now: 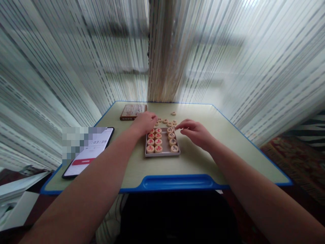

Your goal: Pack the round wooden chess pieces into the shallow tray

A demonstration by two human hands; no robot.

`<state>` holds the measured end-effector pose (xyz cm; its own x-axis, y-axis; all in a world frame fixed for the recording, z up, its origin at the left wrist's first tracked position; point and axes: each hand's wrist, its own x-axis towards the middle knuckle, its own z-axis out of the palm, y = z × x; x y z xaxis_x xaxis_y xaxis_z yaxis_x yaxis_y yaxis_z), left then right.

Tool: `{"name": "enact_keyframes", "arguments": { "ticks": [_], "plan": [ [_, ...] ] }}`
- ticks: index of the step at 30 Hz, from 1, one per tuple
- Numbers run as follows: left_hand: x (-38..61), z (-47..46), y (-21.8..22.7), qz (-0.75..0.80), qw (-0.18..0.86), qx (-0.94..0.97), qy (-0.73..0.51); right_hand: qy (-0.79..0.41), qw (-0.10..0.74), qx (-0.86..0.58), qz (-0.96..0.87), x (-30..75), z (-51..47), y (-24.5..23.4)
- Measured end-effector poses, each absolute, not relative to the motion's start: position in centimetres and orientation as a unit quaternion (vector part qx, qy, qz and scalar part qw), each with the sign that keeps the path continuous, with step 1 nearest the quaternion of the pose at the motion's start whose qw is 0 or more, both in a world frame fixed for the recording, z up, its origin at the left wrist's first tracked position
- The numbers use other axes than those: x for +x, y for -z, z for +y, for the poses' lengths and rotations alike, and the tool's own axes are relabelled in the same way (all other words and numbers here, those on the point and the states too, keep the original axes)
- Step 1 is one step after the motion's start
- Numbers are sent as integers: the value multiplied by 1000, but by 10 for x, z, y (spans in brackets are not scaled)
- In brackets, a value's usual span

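Note:
A shallow white tray [162, 155] holds round wooden Chinese chess pieces. Red-marked pieces [158, 142] fill two columns on its left, and dark-marked pieces [173, 142] stand in one column along the right wall. Between them a strip of tray floor shows. My left hand [145, 122] is over the tray's far left corner, fingers curled together beside the loose pieces; whatever they hold is hidden. At the far right corner is my right hand [192, 130], its forefinger stretched toward the end dark piece and thumb apart. Several loose pieces [165, 121] lie just beyond the tray.
A brown patterned box [132, 112] sits at the table's back left. On the left edge lies a phone [88, 154] showing a timer. One piece [173, 113] lies farther back. The table has a blue rim with a front groove [177, 182]; striped curtains hang behind.

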<state>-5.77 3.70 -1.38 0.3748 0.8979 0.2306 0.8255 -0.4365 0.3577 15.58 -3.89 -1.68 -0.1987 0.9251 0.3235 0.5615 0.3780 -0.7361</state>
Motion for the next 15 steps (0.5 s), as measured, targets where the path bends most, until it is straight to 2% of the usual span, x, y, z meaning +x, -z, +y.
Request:
{"name": "enact_keyframes", "arguments": {
  "ticks": [2,5,8,15],
  "plan": [
    [-57,39,15,528,193,801,-207,-150,391,-547,-725,159,-29,26],
    [-59,42,17,535,302,754,-233,-82,310,-553,-769,163,-19,36],
    [-61,44,22,526,329,739,-261,-66,257,-548,-794,164,-17,40],
    [-60,48,27,540,362,700,-294,-104,311,-592,-736,162,-15,42]
  ]
}}
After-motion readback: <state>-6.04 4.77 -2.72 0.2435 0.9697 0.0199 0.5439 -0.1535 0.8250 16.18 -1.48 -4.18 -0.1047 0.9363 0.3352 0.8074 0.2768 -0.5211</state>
